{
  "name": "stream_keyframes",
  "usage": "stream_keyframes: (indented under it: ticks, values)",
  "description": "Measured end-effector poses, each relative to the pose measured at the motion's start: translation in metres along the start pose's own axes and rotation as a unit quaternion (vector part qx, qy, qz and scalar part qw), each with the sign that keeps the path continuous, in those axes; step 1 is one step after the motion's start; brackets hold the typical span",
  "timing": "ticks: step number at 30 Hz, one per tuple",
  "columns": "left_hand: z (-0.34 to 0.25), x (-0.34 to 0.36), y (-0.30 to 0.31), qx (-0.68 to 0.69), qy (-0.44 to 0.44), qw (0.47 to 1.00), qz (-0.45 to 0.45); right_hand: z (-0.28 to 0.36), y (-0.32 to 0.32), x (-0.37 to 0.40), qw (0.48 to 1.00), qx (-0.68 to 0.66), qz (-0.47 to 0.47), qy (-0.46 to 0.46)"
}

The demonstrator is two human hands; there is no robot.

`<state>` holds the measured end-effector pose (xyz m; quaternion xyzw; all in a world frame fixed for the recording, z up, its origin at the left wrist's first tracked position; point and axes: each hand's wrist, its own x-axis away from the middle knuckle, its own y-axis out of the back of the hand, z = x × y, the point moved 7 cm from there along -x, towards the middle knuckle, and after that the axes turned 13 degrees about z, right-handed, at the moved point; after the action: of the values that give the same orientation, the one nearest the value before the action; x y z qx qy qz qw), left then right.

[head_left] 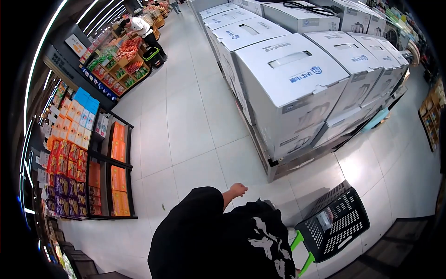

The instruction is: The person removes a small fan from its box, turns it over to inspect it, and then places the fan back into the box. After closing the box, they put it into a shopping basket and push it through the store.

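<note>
My left hand [238, 189] is held in front of my body over the tiled floor, its fingers curled together; whether anything small is inside cannot be made out. Only a sliver of my right hand [298, 273] shows at the bottom edge, beside the green handle [307, 264] of a black shopping basket [341, 223]. The basket is at my right side, tilted, with a label on its wall. How the right fingers sit on the handle is hidden by my black shirt.
White boxes [297, 69] are stacked on a low platform [297, 167] ahead right. A shelf of packaged goods [69, 158] stands at left. Farther off, a person [141, 30] bends by a produce stand [121, 65], near another basket [152, 56].
</note>
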<state>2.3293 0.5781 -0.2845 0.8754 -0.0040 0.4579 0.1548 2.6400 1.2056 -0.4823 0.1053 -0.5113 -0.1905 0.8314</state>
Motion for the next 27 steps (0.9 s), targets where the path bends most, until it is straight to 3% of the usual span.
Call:
stream_keyframes:
  ticks: [2,5,8,10,12,14,17,21,27]
  values:
    - [0.004,0.008,-0.005,-0.008,0.001,1.0,0.001,-0.027,0.015,-0.003,0.999,-0.045,0.009,0.009]
    - [0.016,0.013,-0.023,0.023,-0.021,1.0,-0.007,0.001,0.014,0.028,0.998,-0.037,0.05,0.018]
    - [0.04,0.017,-0.048,0.046,-0.021,0.999,0.004,0.011,0.024,0.05,0.999,0.013,0.004,0.051]
    - [0.061,0.015,-0.059,0.082,-0.016,0.996,0.02,0.024,0.033,0.069,0.99,-0.006,-0.048,0.135]
    - [0.075,0.029,-0.069,0.093,-0.001,0.995,0.035,0.025,0.042,0.094,0.974,0.16,-0.045,0.154]
    - [0.079,0.052,-0.087,0.069,-0.015,0.995,0.066,0.014,0.053,0.11,0.975,0.182,-0.058,0.114]
    - [0.07,0.085,-0.101,0.042,-0.043,0.995,0.076,0.005,0.062,0.131,0.972,0.189,-0.063,0.123]
    - [0.036,0.093,-0.134,0.013,-0.056,0.995,0.081,0.039,0.068,0.119,0.966,0.217,-0.053,0.132]
    - [-0.005,0.072,-0.172,-0.02,-0.015,0.994,0.111,0.14,0.063,0.111,0.966,0.205,-0.041,0.15]
